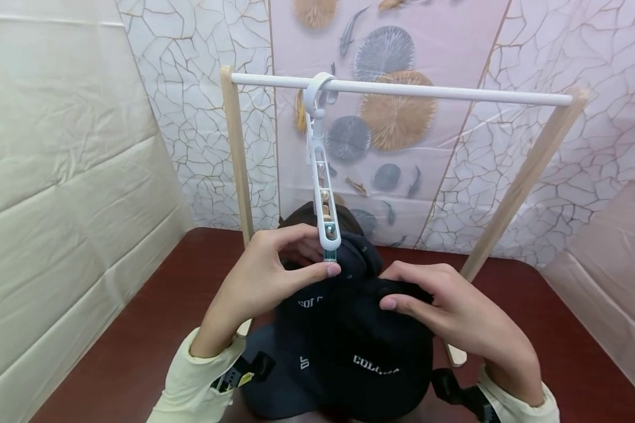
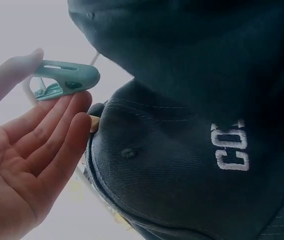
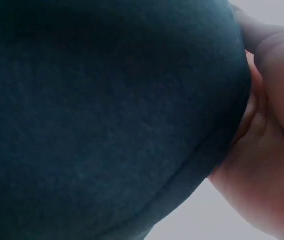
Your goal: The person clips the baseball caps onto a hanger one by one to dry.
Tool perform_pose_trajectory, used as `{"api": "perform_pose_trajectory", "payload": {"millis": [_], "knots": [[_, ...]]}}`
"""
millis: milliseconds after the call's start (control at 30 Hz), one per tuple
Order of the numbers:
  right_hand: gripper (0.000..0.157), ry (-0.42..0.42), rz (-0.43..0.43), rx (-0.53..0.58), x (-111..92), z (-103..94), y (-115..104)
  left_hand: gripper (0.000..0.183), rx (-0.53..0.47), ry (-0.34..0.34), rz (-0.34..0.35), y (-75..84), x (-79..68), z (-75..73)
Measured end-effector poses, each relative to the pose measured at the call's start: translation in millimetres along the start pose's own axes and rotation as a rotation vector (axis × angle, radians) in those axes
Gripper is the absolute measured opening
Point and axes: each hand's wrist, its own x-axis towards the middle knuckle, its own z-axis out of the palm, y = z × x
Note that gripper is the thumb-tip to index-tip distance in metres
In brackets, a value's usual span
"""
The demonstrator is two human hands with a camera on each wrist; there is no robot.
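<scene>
My left hand [image 1: 261, 276] pinches a teal clip [image 2: 79, 76] between thumb and fingers, at the near, lower end of a white hanger [image 1: 317, 144]. In the left wrist view the clip holds no cloth that I can see. My right hand [image 1: 460, 311] grips the upper edge of a black cap [image 1: 386, 335] with pale lettering, its thumb on the near side. Close behind and left of it hangs another dark cap [image 2: 151, 165], also lettered. The right wrist view is mostly filled by the held cap's cloth [image 3: 117, 110], with part of my palm beside it.
The hanger hooks over a white rod [image 1: 428, 91] between two wooden posts, the left [image 1: 237, 147] and the right [image 1: 529, 170]. A brownish cap [image 1: 300, 216] hangs farther back. Below is a dark red tabletop [image 1: 153, 311], with patterned cloth [image 1: 190, 88] behind.
</scene>
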Motion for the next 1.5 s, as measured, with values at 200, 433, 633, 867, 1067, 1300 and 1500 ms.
{"api": "perform_pose_trajectory", "payload": {"millis": [200,433,633,867,1067,1300,1500], "knots": [[0.028,0.007,-0.008,0.020,1,6.4,2,0.030,-0.039,-0.026,-0.013,2.7,2.4,-0.3],[0.026,-0.014,0.012,0.038,3,9.0,5,0.029,-0.055,-0.022,-0.013,2.8,1.3,-1.6],[0.026,-0.026,-0.018,0.063,6,13.6,7,0.028,-0.074,-0.020,-0.031,2.2,-0.7,-0.3],[0.027,0.008,-0.090,0.044,7,19.6,11,0.026,-0.093,-0.021,-0.038,0.9,-0.4,0.8],[0.026,0.030,-0.099,-0.015,8,23.5,10,0.025,-0.089,-0.031,-0.057,-1.0,-0.9,0.7],[0.025,0.002,-0.111,-0.001,12,28.3,10,0.022,-0.089,-0.027,-0.052,0.6,-1.9,1.7],[0.026,-0.012,-0.115,0.039,16,32.8,11,0.021,-0.091,-0.025,-0.045,0.3,-1.1,1.9]]}}
